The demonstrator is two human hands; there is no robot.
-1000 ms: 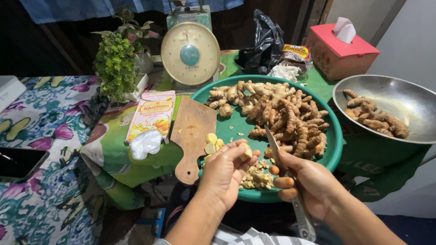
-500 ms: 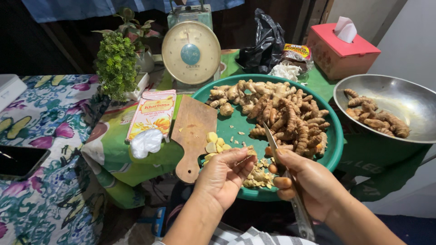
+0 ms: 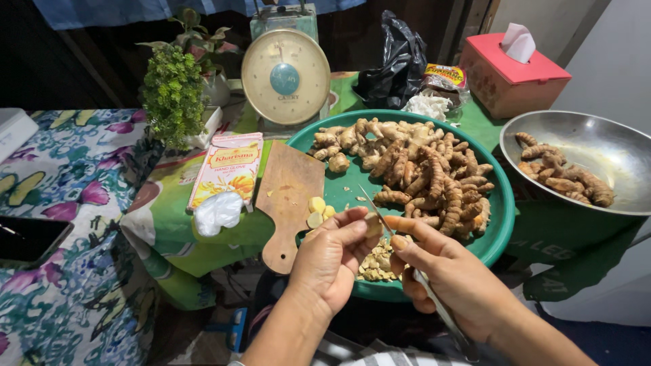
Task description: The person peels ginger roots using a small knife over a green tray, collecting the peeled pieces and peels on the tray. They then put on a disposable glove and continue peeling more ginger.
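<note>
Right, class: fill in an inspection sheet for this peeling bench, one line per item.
Surface: table under a green cloth, floral cloth to the left.
Job's things: left hand pinches a small root piece; right hand holds a knife against it; green tray holds a pile of roots and peelings; wooden board carries yellow slices.
Clutter: dial scale, glove box, tissue box, black bag, metal bowl with roots, dark phone.
Grippers: both hands busy.
Cables: nothing seen.
Surroundings: small plant, dim background.
</note>
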